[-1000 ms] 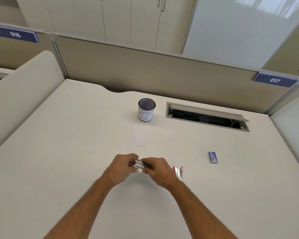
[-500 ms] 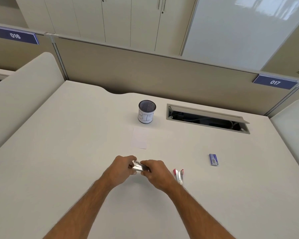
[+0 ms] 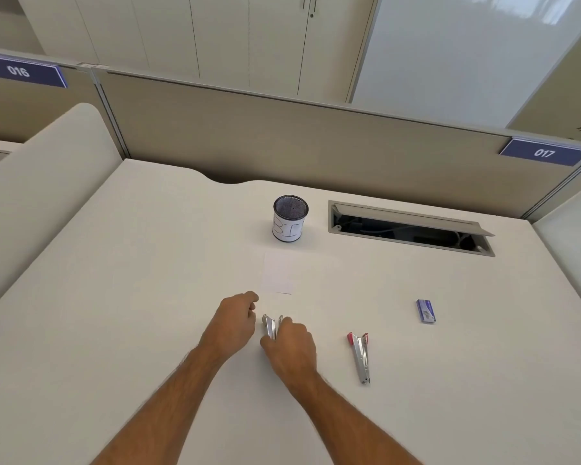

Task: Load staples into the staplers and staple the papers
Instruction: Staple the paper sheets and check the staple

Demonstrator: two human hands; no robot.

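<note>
Right hand (image 3: 291,347) clamped on silver stapler (image 3: 269,326), left hand (image 3: 234,325) loosely curled beside it, empty.

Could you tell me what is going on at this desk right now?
A person is working with two staplers at a white desk. The right hand holds a silver stapler that is opened up, while the left hand hovers beside it, loosely curled. A second stapler with red ends lies open to the right, with a small blue staple box beyond it. A sheet of paper waits in front of a mesh cup.
</note>
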